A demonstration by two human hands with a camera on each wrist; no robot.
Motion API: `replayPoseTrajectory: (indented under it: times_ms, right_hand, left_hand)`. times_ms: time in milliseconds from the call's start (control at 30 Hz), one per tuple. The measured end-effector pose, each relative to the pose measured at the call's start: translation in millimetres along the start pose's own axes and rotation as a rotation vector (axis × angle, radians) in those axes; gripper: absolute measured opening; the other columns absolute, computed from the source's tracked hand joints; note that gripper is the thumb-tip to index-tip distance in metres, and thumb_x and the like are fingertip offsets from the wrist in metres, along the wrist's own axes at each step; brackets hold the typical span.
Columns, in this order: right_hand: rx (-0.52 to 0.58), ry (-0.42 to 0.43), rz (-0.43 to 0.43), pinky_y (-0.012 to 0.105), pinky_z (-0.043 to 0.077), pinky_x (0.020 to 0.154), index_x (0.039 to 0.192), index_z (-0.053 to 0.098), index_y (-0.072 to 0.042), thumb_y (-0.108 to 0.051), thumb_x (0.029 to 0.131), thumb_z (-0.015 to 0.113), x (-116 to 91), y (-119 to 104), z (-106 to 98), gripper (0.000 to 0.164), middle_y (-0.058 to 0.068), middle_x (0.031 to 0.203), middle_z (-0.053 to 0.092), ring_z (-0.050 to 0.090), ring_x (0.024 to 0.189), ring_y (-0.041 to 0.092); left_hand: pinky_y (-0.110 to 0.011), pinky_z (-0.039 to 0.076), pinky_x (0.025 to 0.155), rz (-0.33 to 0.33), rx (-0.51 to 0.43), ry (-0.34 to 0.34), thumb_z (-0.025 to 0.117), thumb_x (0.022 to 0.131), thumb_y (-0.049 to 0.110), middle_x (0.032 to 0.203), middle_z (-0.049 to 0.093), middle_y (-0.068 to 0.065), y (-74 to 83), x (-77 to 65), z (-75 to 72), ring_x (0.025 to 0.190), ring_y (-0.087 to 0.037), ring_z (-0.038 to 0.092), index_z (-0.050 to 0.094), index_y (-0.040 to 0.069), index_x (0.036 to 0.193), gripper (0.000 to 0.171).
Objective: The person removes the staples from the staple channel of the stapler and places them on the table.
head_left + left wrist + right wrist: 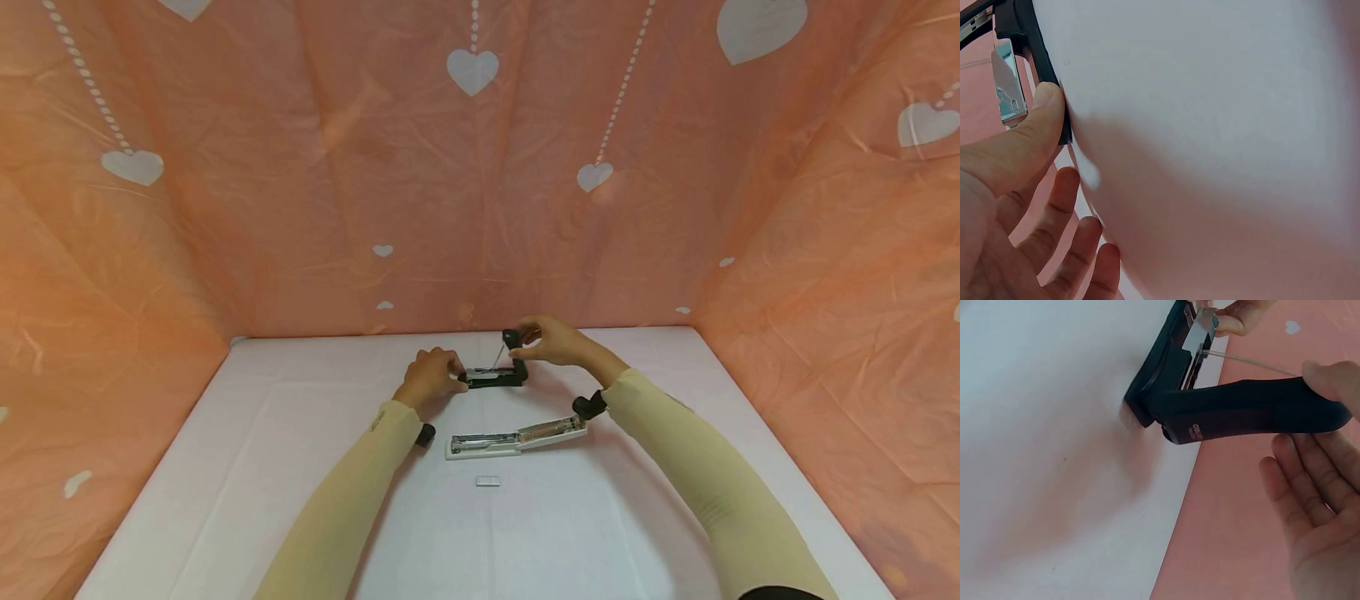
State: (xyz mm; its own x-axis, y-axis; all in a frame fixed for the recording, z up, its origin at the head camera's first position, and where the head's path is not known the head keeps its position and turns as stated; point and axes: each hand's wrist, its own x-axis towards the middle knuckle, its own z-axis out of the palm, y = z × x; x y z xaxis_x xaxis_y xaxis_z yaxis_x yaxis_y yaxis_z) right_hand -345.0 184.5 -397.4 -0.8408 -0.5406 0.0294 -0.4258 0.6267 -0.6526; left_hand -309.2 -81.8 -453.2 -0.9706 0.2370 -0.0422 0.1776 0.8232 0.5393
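A black stapler (493, 383) lies opened wide at the back of the table, its upper arm (1235, 409) swung up from the base. My left hand (431, 377) pinches the front end of the base, the thumb pressing its edge in the left wrist view. With thumb and fingers, my right hand (557, 340) grips the raised arm's tip. A thin rod (1250, 361) spans from that arm to the metal staple channel (1199, 331). Nearer me, a white stapler (483, 448) lies opened out, touched by neither hand.
A short strip of staples (487, 481) lies in front of the white stapler. The white table (315, 367) meets an orange curtain (420, 200) with white hearts right behind the black stapler. A black wrist camera (588, 406) hangs close to the white stapler's right end.
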Motion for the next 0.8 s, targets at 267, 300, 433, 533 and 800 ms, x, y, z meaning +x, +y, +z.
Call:
replayPoseTrajectory:
  times_ms: [267, 300, 433, 533, 800]
  right_hand:
    - [0.026, 0.018, 0.021, 0.05, 0.052, 0.108, 0.135, 0.068, 0.003, -0.021, 0.095, 0.084, -8, 7, -5, 0.049, 0.015, 0.119, 0.073, 0.069, 0.117, 0.034]
    - [0.033, 0.023, 0.016, 0.05, 0.052, 0.108, 0.134, 0.068, 0.003, -0.02, 0.095, 0.084, -9, 8, -6, 0.048, 0.015, 0.119, 0.073, 0.069, 0.116, 0.034]
    - [0.073, 0.044, -0.004, 0.05, 0.053, 0.107, 0.132, 0.068, 0.006, -0.016, 0.094, 0.085, -15, 13, -8, 0.047, 0.016, 0.116, 0.073, 0.07, 0.113, 0.034]
    - [0.099, 0.055, -0.017, 0.05, 0.054, 0.106, 0.13, 0.069, 0.008, -0.012, 0.093, 0.085, -17, 17, -10, 0.045, 0.017, 0.114, 0.073, 0.071, 0.111, 0.034]
    - [0.129, 0.049, -0.038, 0.049, 0.055, 0.103, 0.128, 0.069, 0.008, -0.007, 0.093, 0.084, -21, 23, -13, 0.041, 0.017, 0.113, 0.073, 0.072, 0.109, 0.033]
  left_hand:
    - [-0.052, 0.044, 0.105, 0.005, -0.002, -0.002, 0.088, 0.092, 0.022, 0.116, 0.069, -0.008, -0.7, -0.4, 0.3, 0.117, -0.034, 0.056, 0.078, 0.011, 0.111, 0.025]
    - [-0.052, 0.044, 0.106, 0.005, -0.004, -0.004, 0.088, 0.092, 0.022, 0.116, 0.069, -0.008, -0.9, -0.4, 0.3, 0.117, -0.034, 0.056, 0.078, 0.011, 0.112, 0.025]
    - [-0.052, 0.044, 0.105, 0.006, -0.009, -0.005, 0.088, 0.092, 0.022, 0.116, 0.069, -0.008, -0.1, -1.0, 0.4, 0.117, -0.034, 0.056, 0.079, 0.011, 0.112, 0.025]
    - [-0.052, 0.044, 0.106, -0.001, -0.009, 0.001, 0.088, 0.091, 0.022, 0.117, 0.069, -0.008, -1.1, -0.4, 1.0, 0.117, -0.034, 0.055, 0.079, 0.011, 0.112, 0.025]
    - [-0.051, 0.044, 0.106, -0.013, -0.015, 0.004, 0.088, 0.092, 0.023, 0.117, 0.068, -0.009, -0.6, -2.1, 2.6, 0.118, -0.033, 0.055, 0.078, 0.011, 0.112, 0.025]
